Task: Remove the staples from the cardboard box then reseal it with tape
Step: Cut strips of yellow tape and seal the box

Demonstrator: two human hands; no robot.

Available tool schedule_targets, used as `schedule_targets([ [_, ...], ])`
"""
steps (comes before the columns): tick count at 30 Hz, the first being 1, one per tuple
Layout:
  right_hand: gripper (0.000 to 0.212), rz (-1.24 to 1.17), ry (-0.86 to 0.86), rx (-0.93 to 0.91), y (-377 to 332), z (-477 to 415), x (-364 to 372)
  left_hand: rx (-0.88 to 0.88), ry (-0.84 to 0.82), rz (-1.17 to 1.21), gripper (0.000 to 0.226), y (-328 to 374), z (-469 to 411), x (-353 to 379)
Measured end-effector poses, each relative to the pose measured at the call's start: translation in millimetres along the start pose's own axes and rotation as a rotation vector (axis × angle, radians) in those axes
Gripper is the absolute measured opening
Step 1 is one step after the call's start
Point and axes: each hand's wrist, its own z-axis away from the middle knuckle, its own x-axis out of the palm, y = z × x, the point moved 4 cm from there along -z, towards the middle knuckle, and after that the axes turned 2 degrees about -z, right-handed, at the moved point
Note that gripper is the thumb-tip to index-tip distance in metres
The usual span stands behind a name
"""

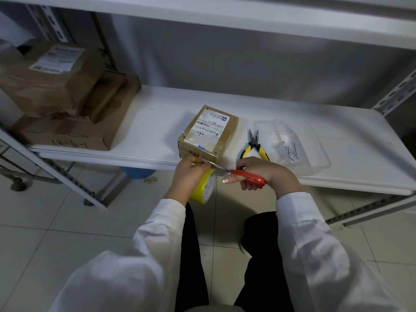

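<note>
White sleeves (315, 244) and dark trousers (193, 255) fill the bottom of the view, above a floor of pale tiles (33, 233). Both hands meet at the front edge of a white shelf board (157, 122), just in front of the small cardboard box (208, 134), which stands near that edge with a printed label on its top face. The left hand (191, 176) grips a yellow roll of tape (203, 188) held below the shelf edge, its fingers curled around the roll. The right hand (263, 172) is closed around the red handles of a pair of scissors (234, 173), whose blades point left toward the box's near lower corner and the left hand's fingertips; whether the blades are cutting tape cannot be told. Right of the box lie yellow-handled pliers (254, 146), and beyond them a clear plastic tray (315, 140) holding a few screws or nails. Far left of the box, brown parcels (63, 97) are stacked on the same board. Another white shelf (225, 14) runs overhead, with grey slotted uprights (396, 93) and a grey wall (225, 59) behind. A blue basket (136, 172) shows under the board, left of the box.
</note>
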Motion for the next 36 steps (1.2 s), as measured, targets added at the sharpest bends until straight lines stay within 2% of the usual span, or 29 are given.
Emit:
schedule_targets([
  [2, 0.052, 0.033, 0.008, -0.004, -4, -4, 1, -0.015, 0.003, 0.015, 0.017, -2, -1, -2],
  [14, 0.042, 0.010, 0.081, -0.015, -10, -13, 0, -0.037, -0.036, 0.038, 0.018, -1, -4, -8],
  [18, 0.042, -0.006, 0.126, -0.016, -8, -13, -1, -0.056, -0.029, 0.095, 0.008, -1, -4, -9],
  [25, 0.040, -0.011, 0.147, -0.016, -6, -11, -2, -0.076, -0.011, 0.179, 0.020, -2, -8, -11],
  [29, 0.042, 0.045, 0.146, -0.009, -8, -10, -3, -0.061, -0.016, 0.183, 0.020, -2, -8, -13],
  [32, 0.048, 0.175, 0.132, -0.012, -8, -9, -2, -0.026, -0.010, 0.104, 0.022, -1, -8, -12],
  [36, 0.051, 0.294, 0.174, -0.033, -6, -5, -5, -0.020, 0.046, 0.034, 0.007, -7, -9, -18],
])
